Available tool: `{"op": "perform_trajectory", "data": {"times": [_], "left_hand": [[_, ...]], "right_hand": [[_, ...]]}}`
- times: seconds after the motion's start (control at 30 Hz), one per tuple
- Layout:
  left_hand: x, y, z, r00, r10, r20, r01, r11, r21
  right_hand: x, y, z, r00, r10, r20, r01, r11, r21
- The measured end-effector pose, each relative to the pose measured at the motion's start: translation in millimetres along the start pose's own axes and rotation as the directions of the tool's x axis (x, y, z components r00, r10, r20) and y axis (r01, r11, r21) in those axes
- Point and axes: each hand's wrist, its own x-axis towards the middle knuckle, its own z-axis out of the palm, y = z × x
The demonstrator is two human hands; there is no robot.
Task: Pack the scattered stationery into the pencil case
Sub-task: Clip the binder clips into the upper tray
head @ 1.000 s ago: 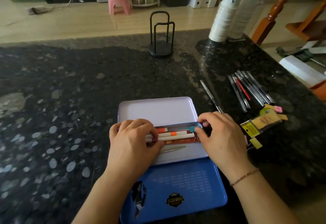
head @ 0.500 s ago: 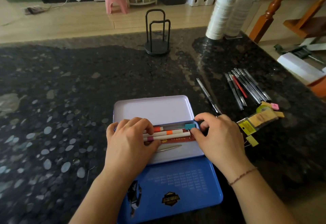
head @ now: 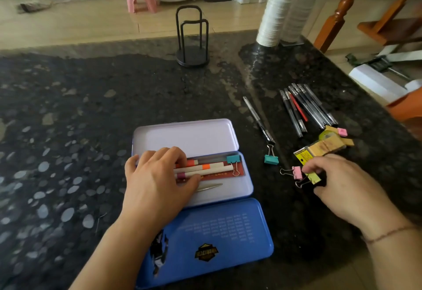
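The open tin pencil case lies in front of me, its blue lid folded toward me. Inside are white markers, a red ruler, a teal binder clip and a thin metal blade. My left hand lies over the markers' left ends, fingers curled on them. To the right of the case, my right hand pinches a yellow binder clip beside a pink binder clip. On the counter lie another teal clip, a single pen and several pens.
A yellow packet and a pink eraser lie just past my right hand. A black wire stand and stacked paper cups stand at the back of the dark stone counter, whose right edge runs close by.
My right hand left the case's right end, where a teal clip now sits, and moved right to the loose clips. My left hand stayed on the markers.
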Motion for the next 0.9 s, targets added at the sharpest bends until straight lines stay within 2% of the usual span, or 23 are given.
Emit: {"op": "perform_trajectory", "data": {"times": [0.17, 0.33, 0.43, 0.53, 0.63, 0.7, 0.77, 0.9], "left_hand": [[-2, 2, -3, 1.000, 0.001, 0.025, -0.001, 1.000, -0.004], [-2, -5, -9, 0.971, 0.089, 0.221, -0.090, 0.996, -0.003], [-2, -8, -14, 0.962, 0.121, 0.247, -0.113, 0.993, -0.045], [-2, -8, -15, 0.952, 0.149, 0.266, -0.138, 0.989, -0.060], [-3, -9, -14, 0.940, 0.169, 0.298, -0.167, 0.985, -0.031], [-3, -11, -14, 0.936, 0.180, 0.303, -0.183, 0.983, -0.021], [-3, -12, -14, 0.935, 0.188, 0.300, -0.187, 0.982, -0.032], [-3, -13, -13, 0.937, 0.199, 0.288, -0.192, 0.980, -0.052]], "right_hand": [[1, 10, -1, 1.000, -0.019, 0.024, 0.017, 0.997, 0.074], [-1, 17, -9, 0.996, -0.013, 0.084, 0.013, 1.000, -0.003], [-4, 17, -24, 0.993, -0.043, 0.113, 0.043, 0.999, 0.007], [-13, -7, -38, 0.989, -0.151, 0.002, 0.149, 0.978, 0.148], [-26, -56, -22, 0.960, -0.266, -0.092, 0.281, 0.910, 0.305], [-29, -79, 2, 0.937, -0.324, -0.129, 0.347, 0.903, 0.255], [-28, -88, 22, 0.908, -0.379, -0.180, 0.402, 0.908, 0.116], [-24, -90, 32, 0.907, -0.363, -0.214, 0.377, 0.926, 0.026]]}}
